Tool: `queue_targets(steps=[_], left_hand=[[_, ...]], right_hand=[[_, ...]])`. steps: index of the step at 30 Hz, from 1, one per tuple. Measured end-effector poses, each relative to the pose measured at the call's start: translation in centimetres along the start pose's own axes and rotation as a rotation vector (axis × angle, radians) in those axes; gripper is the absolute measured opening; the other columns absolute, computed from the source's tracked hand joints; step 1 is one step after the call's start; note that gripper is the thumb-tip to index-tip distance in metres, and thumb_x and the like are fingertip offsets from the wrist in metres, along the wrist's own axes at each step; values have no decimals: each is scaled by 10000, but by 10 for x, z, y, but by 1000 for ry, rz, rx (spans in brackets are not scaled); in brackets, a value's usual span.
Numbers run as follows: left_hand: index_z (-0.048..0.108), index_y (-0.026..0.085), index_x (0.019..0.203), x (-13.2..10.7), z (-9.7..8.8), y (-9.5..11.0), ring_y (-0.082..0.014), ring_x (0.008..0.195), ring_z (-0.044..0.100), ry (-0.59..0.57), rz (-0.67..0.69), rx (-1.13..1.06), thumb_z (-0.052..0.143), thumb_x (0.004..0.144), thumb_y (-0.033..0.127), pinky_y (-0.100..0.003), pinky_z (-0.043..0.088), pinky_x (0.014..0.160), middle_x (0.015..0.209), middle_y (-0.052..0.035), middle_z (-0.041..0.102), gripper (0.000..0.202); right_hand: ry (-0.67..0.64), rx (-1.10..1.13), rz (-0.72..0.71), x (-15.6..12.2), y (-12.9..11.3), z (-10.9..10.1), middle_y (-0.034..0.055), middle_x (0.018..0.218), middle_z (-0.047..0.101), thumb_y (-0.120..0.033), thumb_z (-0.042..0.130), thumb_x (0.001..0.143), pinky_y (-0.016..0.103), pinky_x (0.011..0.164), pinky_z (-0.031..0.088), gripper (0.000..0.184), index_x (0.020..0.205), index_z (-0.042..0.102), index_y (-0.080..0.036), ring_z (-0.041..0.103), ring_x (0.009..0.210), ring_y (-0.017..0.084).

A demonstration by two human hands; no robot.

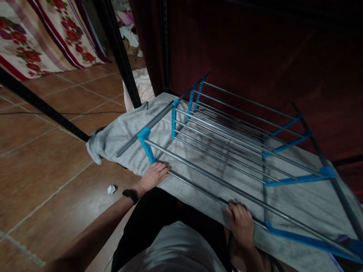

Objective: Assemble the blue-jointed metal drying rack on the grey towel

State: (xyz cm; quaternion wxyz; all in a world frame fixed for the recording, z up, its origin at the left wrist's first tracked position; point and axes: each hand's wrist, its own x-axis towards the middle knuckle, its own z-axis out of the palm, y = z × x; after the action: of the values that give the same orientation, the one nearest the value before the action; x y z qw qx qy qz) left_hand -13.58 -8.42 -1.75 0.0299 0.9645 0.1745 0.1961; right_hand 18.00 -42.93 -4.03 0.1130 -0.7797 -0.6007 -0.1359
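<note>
A folding drying rack [227, 147] with grey metal rods and blue plastic joints stands in front of me. A grey towel [198, 166] hangs spread under its rods and over its near edge. My left hand [153, 176] rests on the towel at the nearest rod, by a blue corner joint [146, 145], fingers together and lying flat. A black watch [130, 195] is on that wrist. My right hand [241, 223] is curled over the nearest rod and the towel's edge further right.
Brown floor tiles [56, 166] lie to the left, with a small crumpled white scrap [111, 189] on them. A dark red curtain [255, 49] hangs behind the rack. Black poles [121, 56] cross the left side. A flowered cloth [42, 34] and a striped cloth [143, 87] lie beyond.
</note>
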Motion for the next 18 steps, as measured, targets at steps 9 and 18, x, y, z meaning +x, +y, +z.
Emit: queue_targets(steps=[9,18], left_hand=[[530,228,1358,-18,2,3,-253,1221,550,117,-84,-101,445,1000,255,-468,497,1026,1249,-125,603,369],[534,225,1334,-52,1,0,-254,1190,564,201,-203,-66,436,975,174,-439,507,984,1228,-128,595,376]], right_hand=[[19,42,67,0,-7,4,63,904,676,-430,452,990,388,804,390,275,1109,599,-231,604,852,234],[35,32,65,1,-7,6,75,922,677,-439,455,989,386,786,381,284,1119,600,-232,611,889,243]])
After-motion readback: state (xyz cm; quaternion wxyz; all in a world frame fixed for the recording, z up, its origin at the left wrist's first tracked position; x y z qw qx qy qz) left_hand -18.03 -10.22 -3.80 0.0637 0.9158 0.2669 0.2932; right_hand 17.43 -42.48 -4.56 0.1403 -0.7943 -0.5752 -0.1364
